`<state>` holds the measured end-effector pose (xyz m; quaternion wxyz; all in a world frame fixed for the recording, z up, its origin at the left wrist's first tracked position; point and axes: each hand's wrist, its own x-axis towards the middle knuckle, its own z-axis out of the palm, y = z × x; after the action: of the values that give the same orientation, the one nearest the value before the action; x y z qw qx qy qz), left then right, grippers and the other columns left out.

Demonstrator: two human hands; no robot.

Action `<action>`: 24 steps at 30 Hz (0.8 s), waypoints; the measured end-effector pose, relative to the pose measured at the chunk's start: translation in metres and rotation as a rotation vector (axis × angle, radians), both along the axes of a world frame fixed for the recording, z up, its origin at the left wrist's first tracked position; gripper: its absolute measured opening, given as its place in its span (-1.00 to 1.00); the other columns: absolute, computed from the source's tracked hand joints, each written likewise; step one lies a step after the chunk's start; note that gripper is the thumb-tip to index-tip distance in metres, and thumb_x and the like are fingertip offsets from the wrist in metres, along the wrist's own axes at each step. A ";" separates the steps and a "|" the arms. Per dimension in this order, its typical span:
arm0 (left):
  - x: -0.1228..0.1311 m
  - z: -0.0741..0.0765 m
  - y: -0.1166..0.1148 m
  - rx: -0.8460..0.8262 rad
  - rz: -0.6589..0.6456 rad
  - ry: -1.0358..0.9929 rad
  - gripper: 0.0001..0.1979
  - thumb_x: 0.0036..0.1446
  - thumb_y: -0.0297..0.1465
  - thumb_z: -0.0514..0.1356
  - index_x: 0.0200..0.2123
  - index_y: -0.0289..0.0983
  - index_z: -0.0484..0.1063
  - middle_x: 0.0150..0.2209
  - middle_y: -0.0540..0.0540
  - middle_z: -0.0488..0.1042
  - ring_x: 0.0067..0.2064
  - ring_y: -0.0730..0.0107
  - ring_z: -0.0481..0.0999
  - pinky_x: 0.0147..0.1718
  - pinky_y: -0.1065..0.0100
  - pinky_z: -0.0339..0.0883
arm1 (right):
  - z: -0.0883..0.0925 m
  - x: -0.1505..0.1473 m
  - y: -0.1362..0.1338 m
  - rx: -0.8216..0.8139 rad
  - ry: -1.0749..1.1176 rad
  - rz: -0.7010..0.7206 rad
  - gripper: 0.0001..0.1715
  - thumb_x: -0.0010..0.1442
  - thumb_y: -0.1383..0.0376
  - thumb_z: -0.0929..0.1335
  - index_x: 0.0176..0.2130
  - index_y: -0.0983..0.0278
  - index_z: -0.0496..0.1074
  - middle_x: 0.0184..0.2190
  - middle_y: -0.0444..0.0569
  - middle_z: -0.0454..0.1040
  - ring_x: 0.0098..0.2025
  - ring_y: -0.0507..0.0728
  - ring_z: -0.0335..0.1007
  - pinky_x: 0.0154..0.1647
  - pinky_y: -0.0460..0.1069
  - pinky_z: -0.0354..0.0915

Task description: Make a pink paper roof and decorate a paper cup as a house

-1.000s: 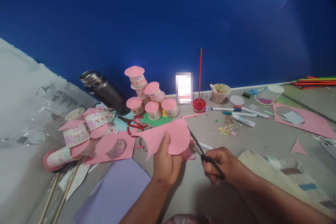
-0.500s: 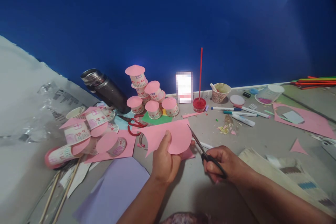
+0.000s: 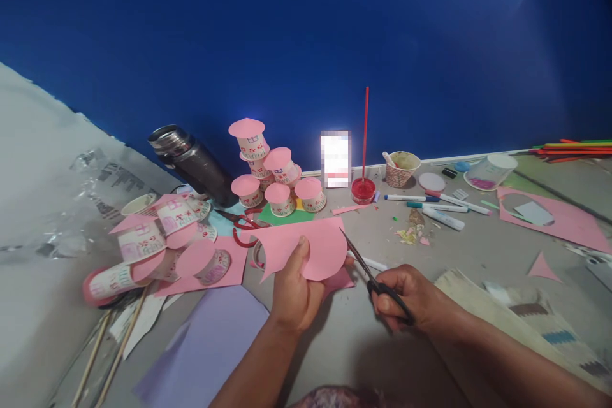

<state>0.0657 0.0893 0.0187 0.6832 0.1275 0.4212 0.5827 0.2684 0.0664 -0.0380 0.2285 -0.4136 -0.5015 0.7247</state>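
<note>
Pinched between the thumb and fingers of my left hand (image 3: 296, 290) is a sheet of pink paper (image 3: 306, 242), its right end cut to a round curve. My right hand (image 3: 401, 296) grips scissors (image 3: 370, 274) by their black handles. The blades point up and left, with their tips at the paper's upper right edge. Whether the blades touch the paper I cannot tell. Under the held sheet a further pink paper piece (image 3: 340, 280) lies on the table. Behind it, small paper cups with pink cone roofs (image 3: 280, 197) are stacked; more such cups (image 3: 143, 239) lie at the left.
A black flask (image 3: 196, 162) leans behind the cups. Red-handled pliers (image 3: 246, 223) lie near the paper. Beyond my right hand are several markers (image 3: 442, 218), a paper cup (image 3: 402, 170) and a red pot with a stick (image 3: 363, 191). Purple paper (image 3: 205, 344) lies front left; cloth (image 3: 478, 306) lies right.
My left hand and the pink paper have shifted slightly left. The scissors stay almost in place, their tips close to the paper's edge.
</note>
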 end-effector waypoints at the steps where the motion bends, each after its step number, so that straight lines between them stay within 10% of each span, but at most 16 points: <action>1: -0.001 0.000 0.000 0.006 -0.001 0.000 -0.78 0.17 -0.34 0.38 -0.16 -0.36 0.60 -0.24 -0.24 0.72 -0.18 -0.04 0.75 -0.02 -0.02 0.62 | 0.001 0.000 0.000 0.003 -0.006 0.002 -0.35 0.04 -0.24 0.48 -0.54 0.25 0.35 -0.68 -0.14 0.37 -0.62 -0.03 0.08 -0.57 -0.09 0.06; 24: -0.017 -0.002 0.000 0.027 -0.202 -0.003 -0.74 0.22 -0.27 0.35 -0.18 -0.37 0.63 -0.23 -0.31 0.71 -0.06 -0.20 0.73 -0.01 -0.12 0.62 | 0.005 0.000 -0.001 0.007 0.014 0.007 -0.31 0.02 -0.28 0.49 -0.54 0.27 0.39 -0.67 -0.11 0.38 -0.57 0.00 0.12 -0.52 -0.07 0.07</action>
<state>0.0492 0.0894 0.0169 0.7373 0.1776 0.3975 0.5166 0.2681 0.0658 -0.0335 0.2308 -0.4061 -0.5038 0.7267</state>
